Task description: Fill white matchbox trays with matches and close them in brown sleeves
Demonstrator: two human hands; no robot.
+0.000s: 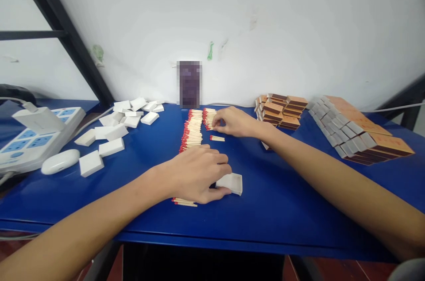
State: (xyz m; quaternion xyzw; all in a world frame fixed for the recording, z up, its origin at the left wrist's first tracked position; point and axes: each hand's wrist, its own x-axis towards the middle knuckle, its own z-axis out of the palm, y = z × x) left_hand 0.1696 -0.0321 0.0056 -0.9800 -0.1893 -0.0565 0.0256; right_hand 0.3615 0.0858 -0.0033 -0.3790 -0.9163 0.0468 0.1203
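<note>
My left hand point(199, 175) grips a small white matchbox tray point(236, 182) between thumb and fingers, low over the blue table. The tray's open side faces up; the hand hides its left part. Under and behind that hand runs a long column of red-tipped matches point(192, 132), partly covered. Farther back, my right hand point(234, 121) is closed in a pinch at the right side of a shorter match column point(208, 118). Its fingertips are on the matches there; how many they hold is hidden. A few loose matches point(217, 138) lie just below the right hand.
White trays point(111, 147) are scattered at the left, near a power strip point(40, 137) and a white oval case point(60, 161). Matchboxes are stacked point(282, 110) at the back right, with a bigger stack point(365, 132) farther right. A blurred dark rectangle point(190, 84) leans on the wall.
</note>
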